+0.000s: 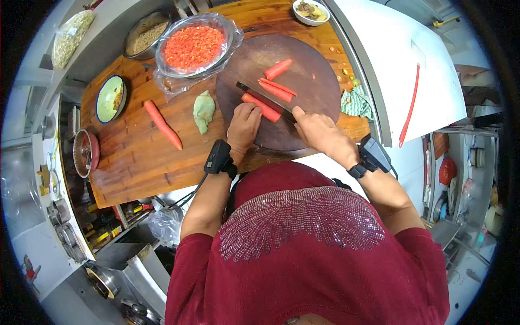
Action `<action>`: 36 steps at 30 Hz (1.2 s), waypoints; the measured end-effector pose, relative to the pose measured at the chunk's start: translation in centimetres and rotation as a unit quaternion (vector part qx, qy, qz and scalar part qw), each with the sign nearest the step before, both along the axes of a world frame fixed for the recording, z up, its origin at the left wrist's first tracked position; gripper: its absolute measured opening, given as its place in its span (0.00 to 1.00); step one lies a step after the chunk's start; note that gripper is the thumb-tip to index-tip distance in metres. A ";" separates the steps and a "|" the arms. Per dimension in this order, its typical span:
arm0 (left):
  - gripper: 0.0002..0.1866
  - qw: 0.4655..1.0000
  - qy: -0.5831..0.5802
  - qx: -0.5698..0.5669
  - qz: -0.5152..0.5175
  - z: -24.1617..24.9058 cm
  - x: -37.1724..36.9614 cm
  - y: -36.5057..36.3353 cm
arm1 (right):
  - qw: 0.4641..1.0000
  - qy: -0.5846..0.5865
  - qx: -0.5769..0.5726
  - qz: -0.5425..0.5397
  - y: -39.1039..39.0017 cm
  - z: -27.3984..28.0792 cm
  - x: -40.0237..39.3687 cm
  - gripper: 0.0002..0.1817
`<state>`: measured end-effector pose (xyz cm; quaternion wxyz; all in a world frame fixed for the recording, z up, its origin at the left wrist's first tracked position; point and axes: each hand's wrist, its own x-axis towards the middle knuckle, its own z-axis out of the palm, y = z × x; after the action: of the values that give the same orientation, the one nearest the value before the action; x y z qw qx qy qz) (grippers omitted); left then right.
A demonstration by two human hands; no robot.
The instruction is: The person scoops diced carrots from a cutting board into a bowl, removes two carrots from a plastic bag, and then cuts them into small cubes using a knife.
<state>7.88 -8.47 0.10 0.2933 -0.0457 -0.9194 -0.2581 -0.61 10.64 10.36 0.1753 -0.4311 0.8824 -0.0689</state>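
On a round dark cutting board (319,70) lies a carrot piece (266,110), its left part pressed by the bent fingers of my left hand (245,123). My right hand (319,129) is wrapped round the handle of a knife (262,96), whose dark blade lies along the far side of that piece. Just beyond the blade are cut carrot pieces (277,90), and another carrot piece (278,69) sits farther up the board. Left of the board, a crumpled green cloth (203,111) and a whole carrot (162,124) rest on the wooden table (135,168).
A plastic-lined bowl of chopped red food (193,47) stands at the back, beside a metal bowl (145,37). Two bowls (111,99) (86,153) are at the left edge. A white bowl (311,12) is at the back right, a checked cloth (357,102) at the right.
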 end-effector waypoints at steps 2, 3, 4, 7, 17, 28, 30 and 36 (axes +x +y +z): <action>0.09 1.000 0.011 -0.002 -0.002 0.1 -0.1 -0.1 | 1.000 -0.012 -0.014 -0.012 -0.2 1.1 0.0 0.08; 0.09 1.000 0.009 0.001 0.000 0.0 -0.1 -0.1 | 1.000 -0.018 -0.007 -0.007 -0.3 2.3 0.2 0.08; 0.10 1.000 0.003 -0.001 -0.003 0.0 -0.2 -0.2 | 1.000 -0.023 -0.001 -0.004 -0.4 3.0 0.4 0.08; 0.10 1.000 -0.003 0.007 -0.013 -0.1 -0.3 -0.4 | 0.999 -0.012 0.030 0.002 -0.6 3.5 0.6 0.08; 0.07 0.996 -0.009 0.088 -0.026 -0.4 -0.3 -0.6 | 0.996 -0.030 0.079 0.000 -2.2 3.3 0.0 0.06; 0.07 0.998 0.009 0.065 -0.010 -1.0 -0.1 -0.8 | 0.999 0.009 0.034 0.013 -1.8 2.7 1.1 0.06; 0.07 0.997 0.015 0.071 -0.015 -1.1 -0.2 -0.4 | 0.999 -0.003 0.044 0.008 -1.2 4.5 1.5 0.06; 0.08 0.997 0.007 0.077 -0.002 -1.2 -0.1 -0.6 | 0.996 -0.038 0.081 -0.014 -0.6 5.4 1.2 0.08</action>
<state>7.76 -9.03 -1.08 0.3020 -0.0273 -0.8947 -0.3280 0.63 10.00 15.75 0.2424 -0.4003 0.8836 -0.0157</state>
